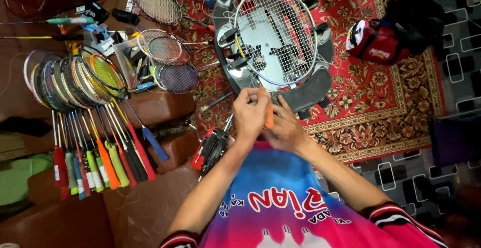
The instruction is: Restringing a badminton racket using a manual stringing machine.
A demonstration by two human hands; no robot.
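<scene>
Left hand (249,111): fingers curled shut around the orange handle (268,116), gripping it from the left.
Right hand (287,127): fingers pinched onto the same handle's lower end.
Handle: held upright between both hands, just below the stringing machine (310,90).
On the machine: a white-framed racket (275,35), clamped flat.
Far left: a row of rackets (75,80) leaning together.

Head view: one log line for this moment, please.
left hand: grips orange-handled tool | right hand: touches tool | racket: clamped in stringing machine | racket row: on sofa, left
</scene>
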